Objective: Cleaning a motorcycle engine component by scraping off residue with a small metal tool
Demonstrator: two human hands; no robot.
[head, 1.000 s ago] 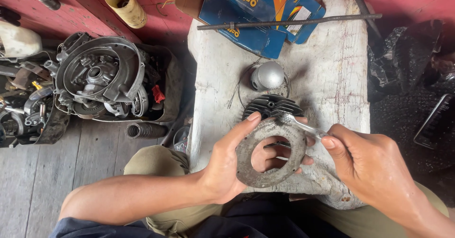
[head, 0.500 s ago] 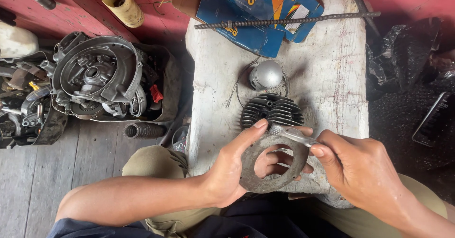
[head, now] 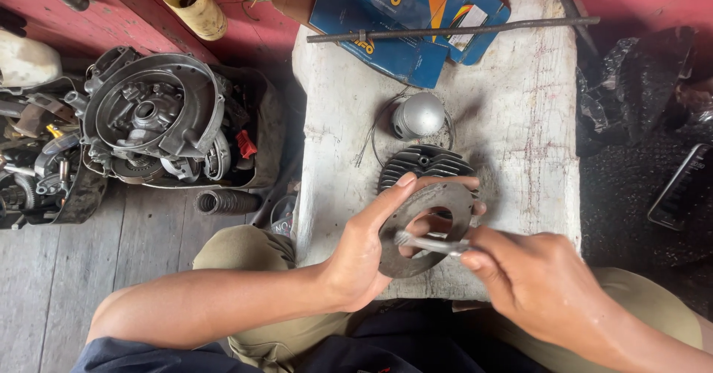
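My left hand (head: 364,247) grips a flat grey metal ring plate (head: 405,258) upright above the white block's near edge, with the fingers showing through its round hole. My right hand (head: 531,280) pinches a thin silver tool (head: 427,243) whose tip lies across the lower part of the plate's face. Just behind the plate lies a dark finned cylinder head (head: 423,163), partly hidden by it. A shiny grey piston (head: 420,114) stands further back on the block.
The white painted block (head: 520,120) also carries a long steel rod (head: 453,30) and blue cardboard boxes (head: 401,16) at its far end. An engine casing (head: 156,117) and a black ribbed rubber boot (head: 226,202) lie on the wooden floor at left. Black plastic sits at right.
My right hand has drawn the silver tool from the plate's upper rim down across its lower face. The plate stays in my left hand, tilted slightly differently.
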